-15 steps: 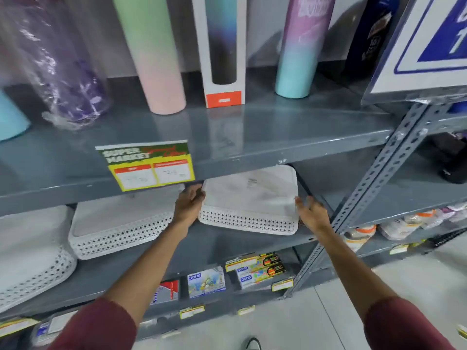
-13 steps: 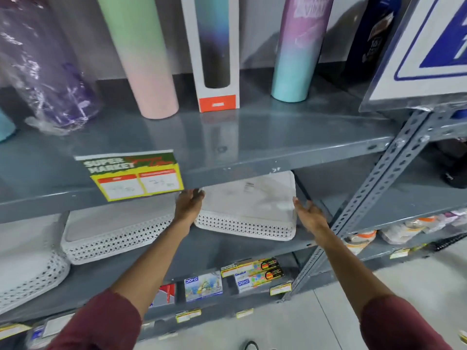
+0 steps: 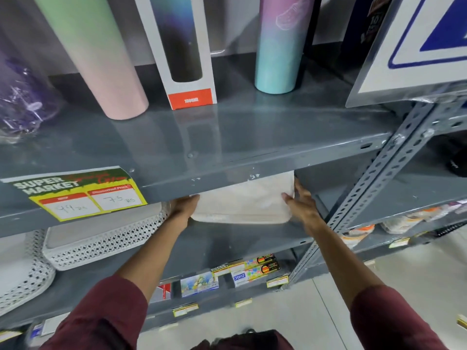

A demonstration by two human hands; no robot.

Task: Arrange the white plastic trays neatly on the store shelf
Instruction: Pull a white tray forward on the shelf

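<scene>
Both hands are on the right-most white tray (image 3: 242,205), which sits on the grey middle shelf (image 3: 227,243) tucked partly under the upper shelf (image 3: 202,147). The left hand (image 3: 183,207) presses against the tray's left edge, its fingers out of sight beneath the upper shelf's front lip, so how they curl cannot be told. The right hand (image 3: 302,205) is flat against the tray's right side, fingers stretched forward along it, thumb on top near the corner; between them the hands clasp the tray from either side. The tray is blurred here, its perforated wall barely readable, and its back half is hidden by the upper shelf. To the left, a second tray (image 3: 101,238) sits at a slant on the same shelf, well apart from the left hand, its dotted wall clear, its top cut off by a yellow-and-green price label (image 3: 75,195). A third tray (image 3: 22,276) is cropped by the left edge of the view. Above stand tall tumblers (image 3: 280,44) and a boxed bottle (image 3: 184,51). Dark red sleeves (image 3: 101,317) fill the bottom corners.
</scene>
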